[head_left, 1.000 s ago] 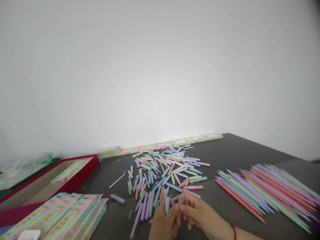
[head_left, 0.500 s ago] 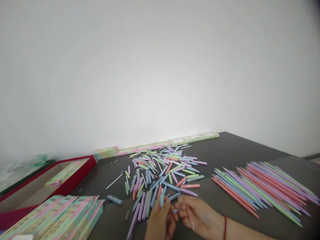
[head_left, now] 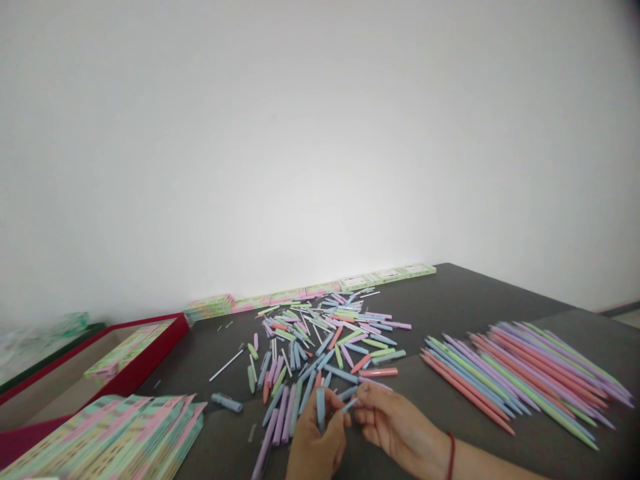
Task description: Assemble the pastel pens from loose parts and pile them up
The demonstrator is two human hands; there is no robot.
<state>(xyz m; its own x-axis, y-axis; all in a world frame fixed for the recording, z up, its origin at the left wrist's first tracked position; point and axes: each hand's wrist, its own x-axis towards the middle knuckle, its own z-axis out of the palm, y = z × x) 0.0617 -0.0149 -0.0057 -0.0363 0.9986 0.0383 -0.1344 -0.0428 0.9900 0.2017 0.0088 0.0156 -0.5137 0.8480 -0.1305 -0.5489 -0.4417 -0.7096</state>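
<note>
My left hand [head_left: 316,443] is closed around a blue pen barrel [head_left: 321,408] that stands up between thumb and fingers. A slim light-blue pen part [head_left: 349,405] bridges the gap to my right hand [head_left: 395,427], pinched by its fingertips, with the left thumb close to or touching its other end. A red band circles the right wrist. Just beyond both hands spreads a loose pile of pastel pen parts [head_left: 345,353], in blue, purple, green and coral, with thin white refills [head_left: 227,365] among them. Purple barrels [head_left: 285,413] lie beside my left hand.
Long pastel pens [head_left: 505,373] lie in rows at right. At left are stacked printed packs [head_left: 125,433] and a red-rimmed box [head_left: 165,340] holding a pack. More flat packs [head_left: 290,293] line the table's back edge by the white wall. A blue piece [head_left: 227,402] lies alone.
The blue barrel in my left hand now shows more fully. The small blue part at my right fingertips has turned and risen slightly, and the left thumb has moved toward it.
</note>
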